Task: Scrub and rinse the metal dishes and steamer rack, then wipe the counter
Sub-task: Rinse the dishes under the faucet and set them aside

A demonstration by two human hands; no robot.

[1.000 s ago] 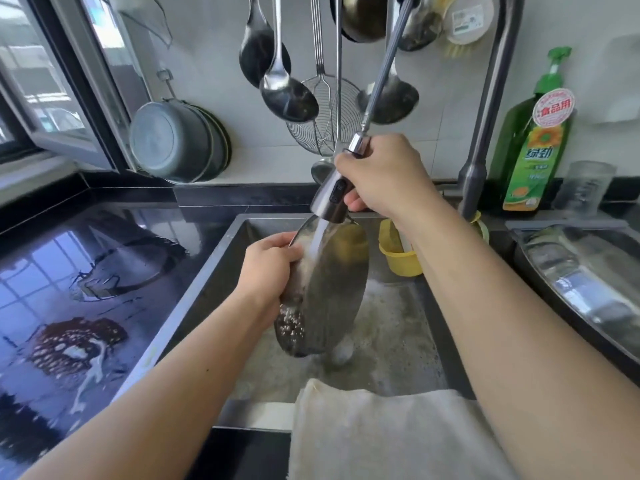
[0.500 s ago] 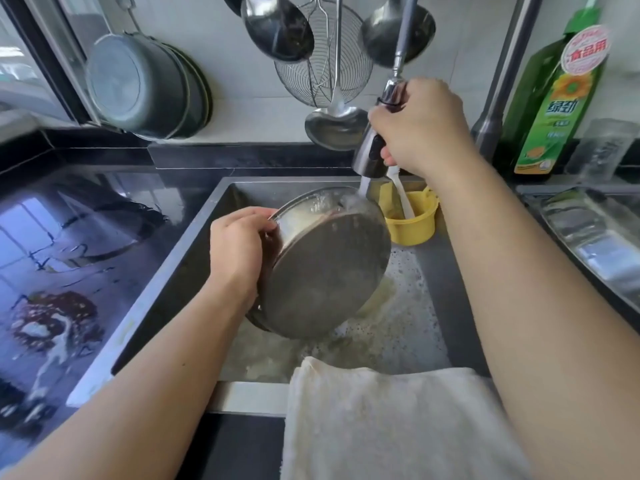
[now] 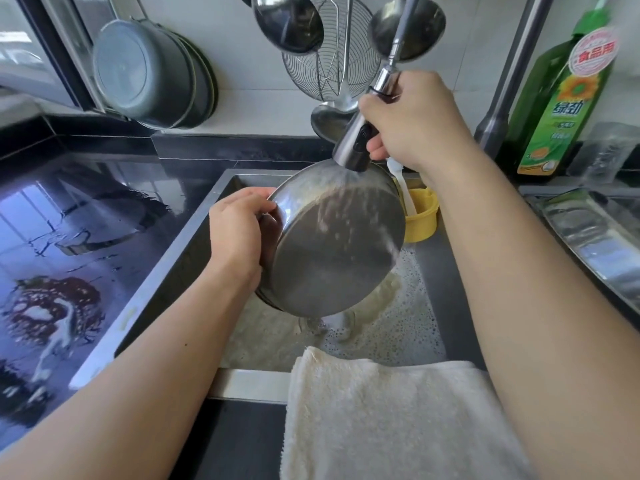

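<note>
Metal dish [image 3: 332, 244], left hand [image 3: 235, 230] gripping rim

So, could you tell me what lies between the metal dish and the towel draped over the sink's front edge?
In the head view, only sudsy water pooled on the sink floor lies between the metal dish and the towel.

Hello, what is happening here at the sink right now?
A person is rinsing a round metal dish over the sink. The left hand holds the dish by its rim, tilted, with its underside toward the camera. The right hand grips the pull-out sprayer head, and water is hitting the dish and running off into the foamy basin. A white cloth lies over the sink's front edge, and the dark counter on the left is wet.
</note>
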